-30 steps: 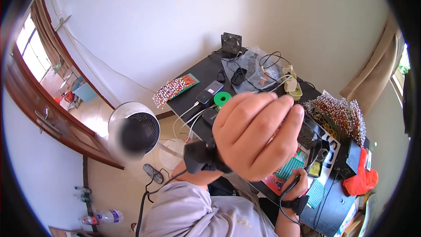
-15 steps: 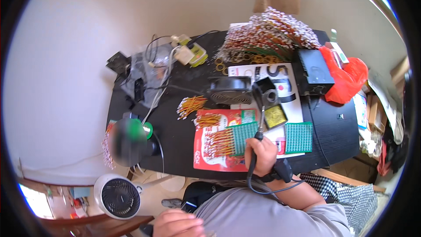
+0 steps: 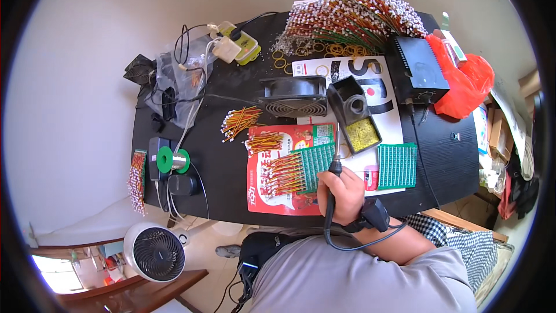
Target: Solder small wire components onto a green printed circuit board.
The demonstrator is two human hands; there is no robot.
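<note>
My right hand [image 3: 347, 200] is closed around the handle of a soldering iron [image 3: 335, 167], whose tip points away from me. Just left of the iron lies a green circuit board [image 3: 318, 159], with a row of red and yellow wires [image 3: 284, 175] along its left side. Both rest on a red printed package [image 3: 272, 204]. Beyond my hand stands a black iron holder [image 3: 349, 110] with a yellow sponge [image 3: 363, 134] in its tray. A second green board [image 3: 397, 166] lies to the right, partly on a white printed sheet [image 3: 389, 133]. My left hand is out of view.
Small wire bundles [image 3: 240, 122] lie left of a black fan [image 3: 293, 97]. A large wire pile [image 3: 359, 14] sits at the back, beside a black power unit [image 3: 418, 69] and red bag [image 3: 463, 90]. A solder spool [image 3: 177, 161] and wired board [image 3: 136, 179] are at left.
My left hand, seen at the lower edge before, has gone out of view. The scene has shifted slightly up in the picture. My right hand still grips the soldering iron by the board.
</note>
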